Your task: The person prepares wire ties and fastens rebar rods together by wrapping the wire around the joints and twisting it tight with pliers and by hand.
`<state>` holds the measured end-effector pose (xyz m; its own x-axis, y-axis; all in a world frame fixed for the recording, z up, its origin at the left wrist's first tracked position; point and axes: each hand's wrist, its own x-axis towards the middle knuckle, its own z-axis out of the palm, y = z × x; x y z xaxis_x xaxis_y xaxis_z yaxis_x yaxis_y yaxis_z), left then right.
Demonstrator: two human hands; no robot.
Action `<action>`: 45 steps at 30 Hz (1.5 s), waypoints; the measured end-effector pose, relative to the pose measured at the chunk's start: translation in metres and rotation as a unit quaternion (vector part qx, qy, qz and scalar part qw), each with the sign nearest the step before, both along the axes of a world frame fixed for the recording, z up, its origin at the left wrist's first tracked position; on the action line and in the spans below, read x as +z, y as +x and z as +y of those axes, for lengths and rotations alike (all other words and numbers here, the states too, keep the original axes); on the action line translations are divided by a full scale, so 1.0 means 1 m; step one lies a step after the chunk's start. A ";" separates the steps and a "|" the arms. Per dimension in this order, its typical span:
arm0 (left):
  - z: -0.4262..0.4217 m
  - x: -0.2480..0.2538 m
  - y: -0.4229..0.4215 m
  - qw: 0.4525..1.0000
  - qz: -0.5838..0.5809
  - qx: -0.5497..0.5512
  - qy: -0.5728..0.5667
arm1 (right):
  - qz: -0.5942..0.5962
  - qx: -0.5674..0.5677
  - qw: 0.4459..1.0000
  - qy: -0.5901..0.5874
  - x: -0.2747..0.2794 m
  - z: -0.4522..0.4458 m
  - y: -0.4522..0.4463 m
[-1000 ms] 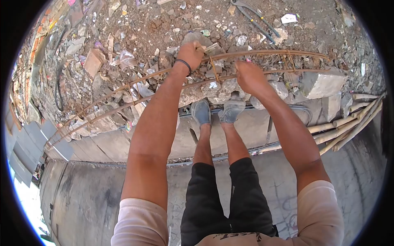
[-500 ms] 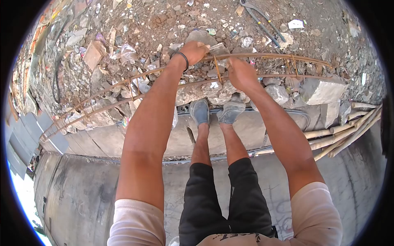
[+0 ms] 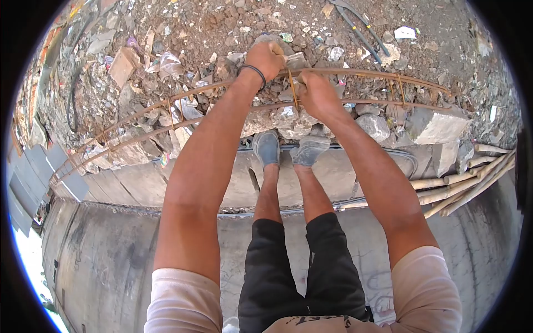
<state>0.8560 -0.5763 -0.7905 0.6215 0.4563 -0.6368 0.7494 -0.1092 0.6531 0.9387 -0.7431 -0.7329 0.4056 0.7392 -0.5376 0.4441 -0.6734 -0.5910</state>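
A long rusty rebar frame [image 3: 366,72] lies across the rubble, its bars joined by thin cross ties. My left hand [image 3: 265,59], with a black band at the wrist, is closed at the far bar, just left of a tie [image 3: 292,89]; what its fingers pinch is too small to name. Right of that tie, my right hand [image 3: 318,94] is closed, its fingertips against the far bar. Whether the fingers wrap round the bar is hidden by the hand.
Long-handled pincers [image 3: 361,30] lie on the rubble beyond the frame. Concrete blocks [image 3: 441,127] and bamboo poles [image 3: 472,180] are at the right. My shoes [image 3: 266,149] stand at the ledge edge. Grey sheets [image 3: 33,175] lie far left.
My right hand has moved left along the far bar, nearer to the tie. My left hand has shifted slightly up and stays closed. The view has shifted a little.
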 end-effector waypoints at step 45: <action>-0.081 0.034 -0.033 0.959 -0.060 0.073 0.268 | 0.046 0.474 0.879 0.007 0.020 0.114 0.085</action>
